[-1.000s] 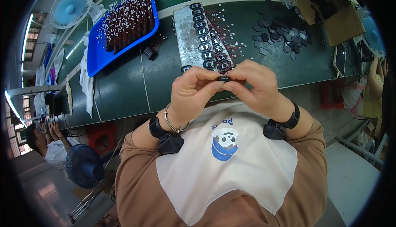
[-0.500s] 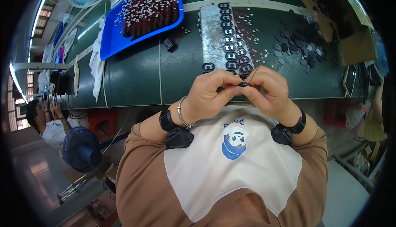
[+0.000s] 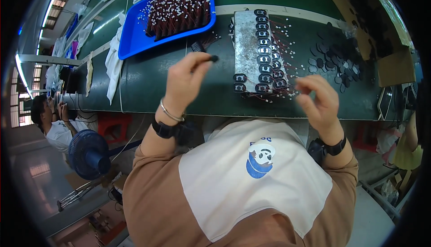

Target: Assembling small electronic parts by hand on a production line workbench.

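My left hand (image 3: 186, 78) is raised over the bench, left of the metal block, pinching a small black oval part (image 3: 214, 58) between thumb and fingertips. To the right of the block, my right hand (image 3: 319, 99) hovers with thumb and fingers apart and nothing visible in them, slightly blurred. The grey metal block (image 3: 246, 45) carries a column of black oval parts (image 3: 264, 50) along its right side, and two more sit at its near left corner. Thin dark red wires with small white connectors (image 3: 292, 43) trail rightward from the column.
A blue tray (image 3: 130, 45) at the back left holds many wired parts with white connectors. Loose black oval discs (image 3: 334, 63) lie spread at right, before a cardboard box (image 3: 395, 69). A dark comb-like piece (image 3: 197, 46) lies by the tray. A person (image 3: 60, 132) sits far left.
My hands have parted from their joint hold near the bench edge. The left moved left and up with a black part; the right moved right and opened. The view has shifted slightly.
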A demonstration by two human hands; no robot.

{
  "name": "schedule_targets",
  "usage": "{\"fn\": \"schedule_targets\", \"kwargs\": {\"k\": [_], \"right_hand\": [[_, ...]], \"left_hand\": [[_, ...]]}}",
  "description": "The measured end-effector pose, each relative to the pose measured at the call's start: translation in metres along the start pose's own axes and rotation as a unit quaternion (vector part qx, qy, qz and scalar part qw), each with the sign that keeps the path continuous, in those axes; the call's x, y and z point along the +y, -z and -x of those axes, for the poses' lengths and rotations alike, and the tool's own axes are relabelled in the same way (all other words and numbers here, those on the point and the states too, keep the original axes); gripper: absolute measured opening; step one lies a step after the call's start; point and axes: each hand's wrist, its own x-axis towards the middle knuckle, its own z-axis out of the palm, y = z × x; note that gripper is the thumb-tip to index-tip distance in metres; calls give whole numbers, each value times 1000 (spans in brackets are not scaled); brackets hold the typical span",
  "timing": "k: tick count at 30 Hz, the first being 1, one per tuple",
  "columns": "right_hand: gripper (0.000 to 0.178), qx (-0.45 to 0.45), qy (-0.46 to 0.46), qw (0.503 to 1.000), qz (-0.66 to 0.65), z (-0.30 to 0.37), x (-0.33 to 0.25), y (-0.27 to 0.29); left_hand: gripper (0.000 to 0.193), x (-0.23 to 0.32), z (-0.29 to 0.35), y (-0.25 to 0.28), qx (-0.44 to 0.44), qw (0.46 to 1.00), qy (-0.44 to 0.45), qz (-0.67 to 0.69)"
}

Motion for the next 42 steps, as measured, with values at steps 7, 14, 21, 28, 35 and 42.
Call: {"fn": "schedule_targets", "kwargs": {"k": [7,14,21,28,35,42], "right_hand": [[9,29,-47,994,97,35,28,13],[6,74,-57,991,100,50,34,16],[5,74,-59,991,90,56,32,14],[5,86,-46,991,89,59,30,8],[6,69,-65,992,85,61,26,13],[24,26,-19,999,-8,38,-8,17]], "left_hand": [[16,-77,-13,-9,3,960,-69,-270],[22,-51,-15,-12,-14,994,0,-113],[35,10,3,-23,-252,938,109,211],[42,17,12,-32,-240,957,131,93],[38,32,15,-19,-206,972,109,36],[20,53,16,-4,-297,845,221,386]]}}
